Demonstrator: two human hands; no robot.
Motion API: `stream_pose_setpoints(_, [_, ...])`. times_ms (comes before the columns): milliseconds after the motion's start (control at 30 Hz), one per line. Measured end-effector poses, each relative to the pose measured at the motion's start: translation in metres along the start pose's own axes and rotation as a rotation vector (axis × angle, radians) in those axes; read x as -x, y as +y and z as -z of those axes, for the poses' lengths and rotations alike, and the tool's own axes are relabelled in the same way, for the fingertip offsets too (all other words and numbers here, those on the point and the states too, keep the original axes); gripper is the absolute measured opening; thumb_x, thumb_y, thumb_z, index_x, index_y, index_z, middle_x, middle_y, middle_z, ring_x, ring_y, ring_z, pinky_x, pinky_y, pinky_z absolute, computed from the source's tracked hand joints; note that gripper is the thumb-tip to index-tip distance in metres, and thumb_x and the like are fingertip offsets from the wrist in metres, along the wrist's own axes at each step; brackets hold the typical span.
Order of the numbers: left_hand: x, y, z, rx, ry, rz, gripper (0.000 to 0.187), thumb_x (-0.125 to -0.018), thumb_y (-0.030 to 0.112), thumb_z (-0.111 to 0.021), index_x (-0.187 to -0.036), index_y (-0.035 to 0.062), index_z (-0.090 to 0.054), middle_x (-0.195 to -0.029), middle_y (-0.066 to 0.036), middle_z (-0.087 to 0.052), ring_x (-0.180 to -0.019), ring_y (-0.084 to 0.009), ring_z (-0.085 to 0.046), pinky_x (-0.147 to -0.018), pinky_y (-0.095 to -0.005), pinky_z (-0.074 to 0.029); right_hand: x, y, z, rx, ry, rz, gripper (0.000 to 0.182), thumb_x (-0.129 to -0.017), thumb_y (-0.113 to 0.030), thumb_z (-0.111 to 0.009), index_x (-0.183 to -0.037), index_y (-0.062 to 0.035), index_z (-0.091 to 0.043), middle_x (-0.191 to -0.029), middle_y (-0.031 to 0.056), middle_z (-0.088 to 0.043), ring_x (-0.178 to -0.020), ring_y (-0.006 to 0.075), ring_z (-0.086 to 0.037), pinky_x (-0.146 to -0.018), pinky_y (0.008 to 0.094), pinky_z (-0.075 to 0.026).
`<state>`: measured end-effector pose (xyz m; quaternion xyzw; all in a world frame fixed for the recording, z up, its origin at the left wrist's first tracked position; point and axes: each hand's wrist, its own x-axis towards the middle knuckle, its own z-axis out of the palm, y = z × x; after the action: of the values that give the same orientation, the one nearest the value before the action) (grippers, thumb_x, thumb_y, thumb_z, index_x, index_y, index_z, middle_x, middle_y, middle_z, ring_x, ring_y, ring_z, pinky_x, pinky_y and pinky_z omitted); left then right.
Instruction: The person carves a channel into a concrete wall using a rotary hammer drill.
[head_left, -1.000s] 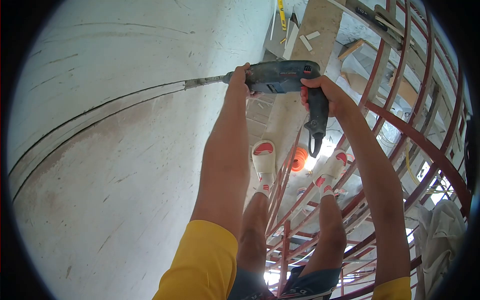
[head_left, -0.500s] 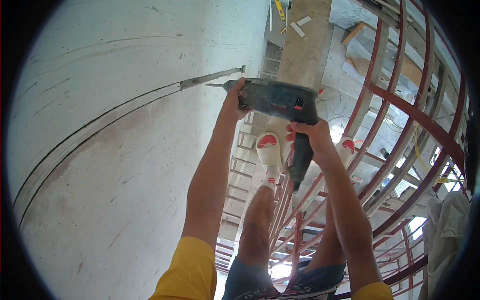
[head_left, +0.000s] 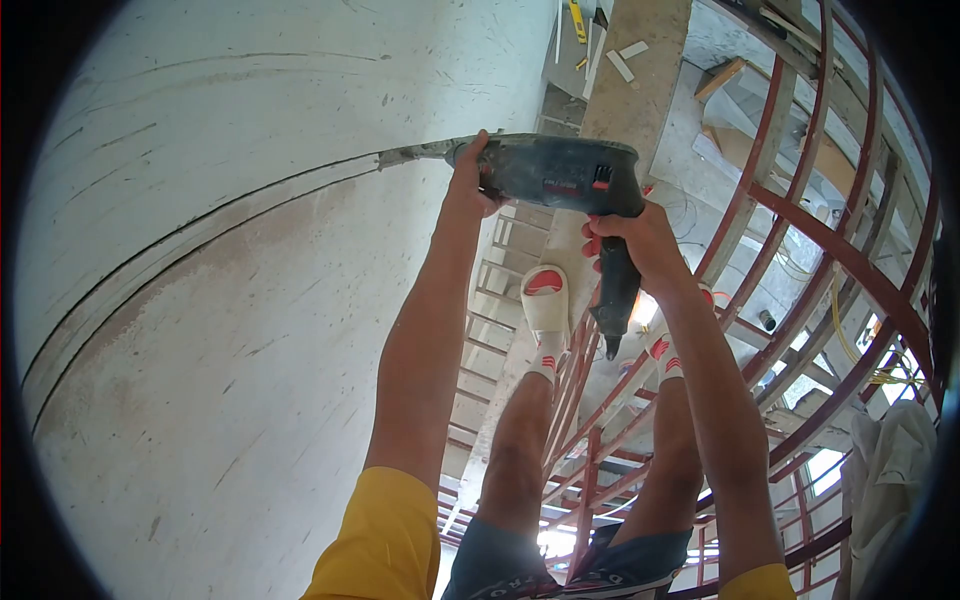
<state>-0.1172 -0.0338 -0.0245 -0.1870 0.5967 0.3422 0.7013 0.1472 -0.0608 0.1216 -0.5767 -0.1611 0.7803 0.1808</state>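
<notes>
A dark power drill [head_left: 565, 172] is held level in both hands, pointing left at the wall [head_left: 250, 350]. My left hand [head_left: 472, 180] is closed round its front end near the chuck. Round the rear pistol grip my right hand [head_left: 640, 240] is closed, with the handle's lower end hanging below it. The bit lies at the chiselled part of a groove [head_left: 400, 155]; its tip is hard to make out. Two parallel cut lines run on from there, curving down to the left.
Red metal railings [head_left: 840, 240] curve along the right. My slippered foot [head_left: 545, 295] stands on a narrow plank. Farther up lie a plank [head_left: 635, 100] with white strips and a yellow tool [head_left: 577, 22]. White cloth [head_left: 890, 480] hangs at the lower right.
The drill and both hands have moved slightly up, and the bit now overlaps the groove instead of showing below it. The view has shifted slightly.
</notes>
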Motion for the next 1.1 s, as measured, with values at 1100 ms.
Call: stream_pose_setpoints(1100, [-0.038, -0.001, -0.018, -0.258, 0.273, -0.139, 0.057, -0.086, 0.048, -0.07, -0.127, 0.0122, -0.054, -0.124, -0.008, -0.056, -0.116, -0.0332, -0.055, -0.095, -0.0629, -0.044, -0.09, 0.027, 0.054, -0.188, -0.147, -0.217, 0.014, -0.084, -0.012, -0.067, -0.089, -0.0006, -0.061, -0.079, 0.0085, -0.064, -0.064, 0.0198, -0.063, -0.057, 0.0342, -0.054])
